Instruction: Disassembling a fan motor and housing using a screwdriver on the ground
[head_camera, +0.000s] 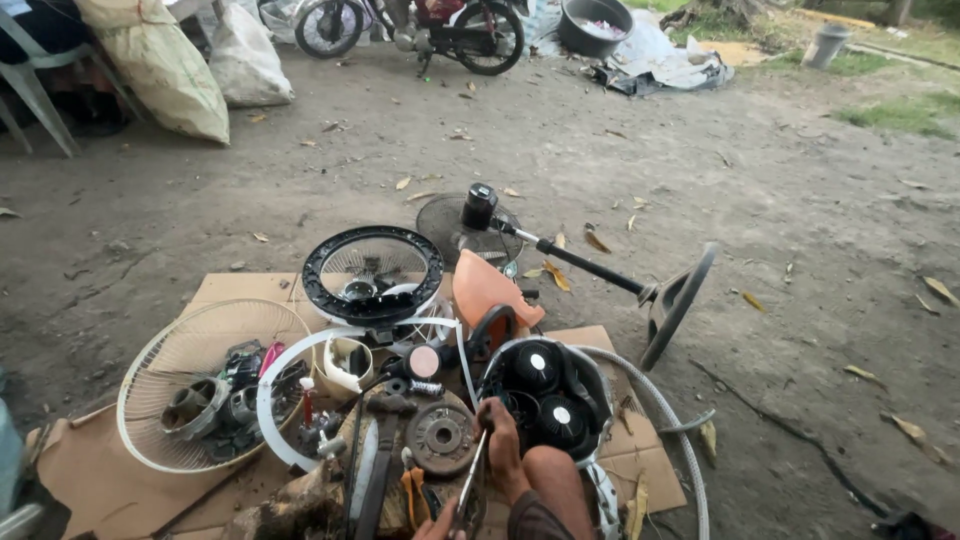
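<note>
My right hand (501, 447) reaches forward from the bottom edge, fingers curled on the upper end of a slim metal tool (472, 482). Only a sliver of my left hand (437, 531) shows at the bottom edge, closed on the tool's lower end. Just left of the right hand lies a round rusty motor part (440, 437). To its right a fan housing holds black round motor caps (545, 392). Orange-handled pliers (414, 492) lie on the ground beside the tool.
Cardboard sheets (235, 291) cover the dirt under the parts. A white fan grille (150, 372) holds loose parts at left, a black grille (372, 272) lies ahead, with an orange fan blade (483, 289). A stand fan pole and base (672, 300) lie right. Motorcycle (415, 28) and sacks (160, 65) stand far back.
</note>
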